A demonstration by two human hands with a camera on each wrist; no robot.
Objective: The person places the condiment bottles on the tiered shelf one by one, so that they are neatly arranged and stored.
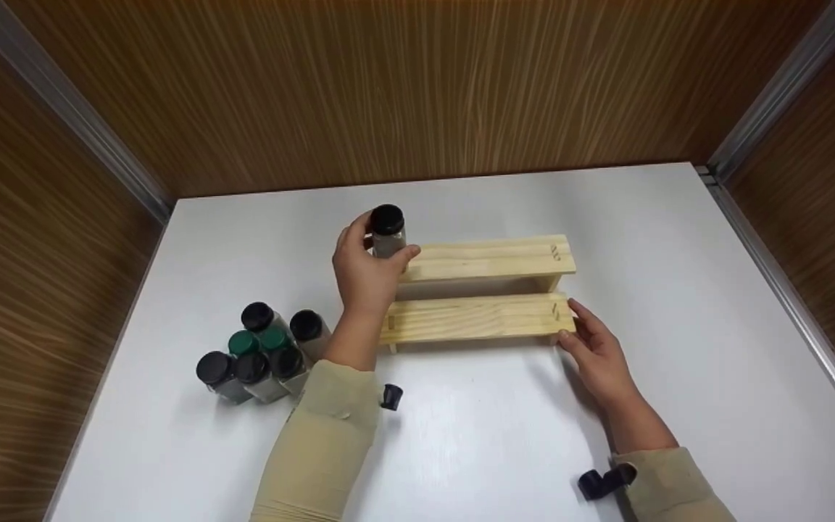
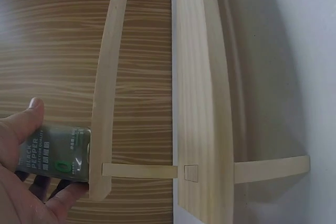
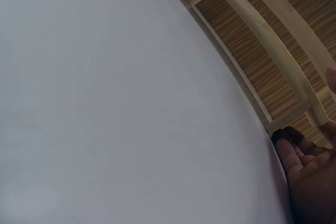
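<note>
My left hand (image 1: pixel 365 279) grips a black-capped spice jar (image 1: pixel 388 238), upright at the left end of the upper tier of a two-tier wooden rack (image 1: pixel 483 317). In the left wrist view the jar's label (image 2: pixel 39 153) reads black pepper, and its base is right at the upper board (image 2: pixel 105 93). Thumb and fingers lie on opposite sides of the jar. At the rack's right end, my right hand (image 1: pixel 599 359) holds the lower board between thumb and fingers. The right wrist view catches those curled fingers (image 3: pixel 294 153) low by the rack's end.
Left of the rack, several spice jars stand clustered, some with black caps (image 1: pixel 258 316) and two with green caps (image 1: pixel 243 342). All this is on a white table (image 1: pixel 475 435). Wood-grain panels (image 1: pixel 425 87) rise behind and at both sides.
</note>
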